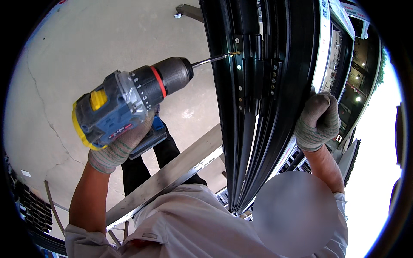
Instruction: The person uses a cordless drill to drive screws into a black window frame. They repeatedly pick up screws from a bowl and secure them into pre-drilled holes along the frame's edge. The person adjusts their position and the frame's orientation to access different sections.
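Note:
My left hand point(124, 144), in a knitted work glove, is wrapped round the handle of a cordless drill point(118, 105). The drill is dark blue-grey with a yellow rear and a red ring. Its long bit point(213, 58) points right, and the gold tip reaches a screw position on a black hinge point(257, 73). That hinge is fixed along a long black metal profile point(297, 56), with several screw heads showing in its leaves. My right hand point(319, 118), also gloved, is closed in a fist against the profile's right side. What its fingers hold, if anything, is hidden.
A pale metal beam point(172, 172) crosses below the drill, in front of my body. Cracked concrete floor point(107, 38) spreads out on the left. Stacked dark profile ends point(32, 204) lie at the lower left. Wrapped profiles point(342, 19) stand at the upper right.

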### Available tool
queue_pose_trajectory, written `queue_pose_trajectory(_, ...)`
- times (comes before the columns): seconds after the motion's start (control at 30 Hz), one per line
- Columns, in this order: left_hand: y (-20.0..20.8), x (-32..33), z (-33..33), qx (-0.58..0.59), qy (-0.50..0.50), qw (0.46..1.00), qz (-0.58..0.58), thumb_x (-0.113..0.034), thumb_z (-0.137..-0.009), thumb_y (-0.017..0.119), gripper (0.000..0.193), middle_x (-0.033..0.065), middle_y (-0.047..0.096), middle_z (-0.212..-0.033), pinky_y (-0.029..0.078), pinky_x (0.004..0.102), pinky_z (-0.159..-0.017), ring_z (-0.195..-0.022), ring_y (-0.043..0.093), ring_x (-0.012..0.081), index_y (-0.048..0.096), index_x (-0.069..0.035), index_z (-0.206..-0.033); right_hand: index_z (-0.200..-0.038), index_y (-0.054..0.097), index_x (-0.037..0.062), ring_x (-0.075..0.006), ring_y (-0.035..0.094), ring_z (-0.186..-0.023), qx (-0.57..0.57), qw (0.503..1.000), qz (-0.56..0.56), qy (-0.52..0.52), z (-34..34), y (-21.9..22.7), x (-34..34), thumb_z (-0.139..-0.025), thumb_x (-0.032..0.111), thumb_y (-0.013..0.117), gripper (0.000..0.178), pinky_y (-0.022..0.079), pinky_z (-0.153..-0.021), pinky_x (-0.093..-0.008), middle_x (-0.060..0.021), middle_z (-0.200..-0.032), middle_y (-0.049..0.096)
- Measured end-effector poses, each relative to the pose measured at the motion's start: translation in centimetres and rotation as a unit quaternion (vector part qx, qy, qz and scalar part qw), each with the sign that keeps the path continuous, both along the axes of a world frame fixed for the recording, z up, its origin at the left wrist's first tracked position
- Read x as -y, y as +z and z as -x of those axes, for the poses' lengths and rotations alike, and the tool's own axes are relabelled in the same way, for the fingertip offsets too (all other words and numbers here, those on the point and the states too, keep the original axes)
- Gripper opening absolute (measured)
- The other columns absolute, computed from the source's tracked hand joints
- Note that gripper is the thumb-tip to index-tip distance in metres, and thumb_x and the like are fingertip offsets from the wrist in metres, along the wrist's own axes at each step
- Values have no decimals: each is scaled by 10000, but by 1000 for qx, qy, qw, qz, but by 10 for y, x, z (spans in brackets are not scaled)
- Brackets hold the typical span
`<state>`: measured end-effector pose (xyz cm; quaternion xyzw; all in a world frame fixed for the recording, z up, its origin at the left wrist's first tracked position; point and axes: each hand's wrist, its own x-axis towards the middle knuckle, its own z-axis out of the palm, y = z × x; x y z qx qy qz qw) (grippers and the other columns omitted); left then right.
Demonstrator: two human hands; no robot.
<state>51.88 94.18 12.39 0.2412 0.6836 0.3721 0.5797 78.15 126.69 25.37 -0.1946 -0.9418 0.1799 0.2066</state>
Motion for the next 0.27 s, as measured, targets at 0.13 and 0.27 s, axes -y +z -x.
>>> queue_pose_trajectory(0.13,-10,23,-9,132,81,982,105,-265,-876,742,448,1,596,-1195,498,264,-914,-1062,586,94,506,-150,-1239,-1244,614,14,-164,672,-1031,-1,1000,20,16,-1,2,0,-905,55,680,347,533,-916,-269,-104,-1146,693)
queue_pose_trajectory(0.27,-27,33,-5,-20,-119,989,81,-303,-883,733,573,8,522,-1320,468,280,-989,-1179,526,108,404,-176,-1335,-1281,583,23,-153,647,-1098,30,993,108,44,6,7,-4,-929,104,653,368,519,-950,-259,-118,-1214,660)
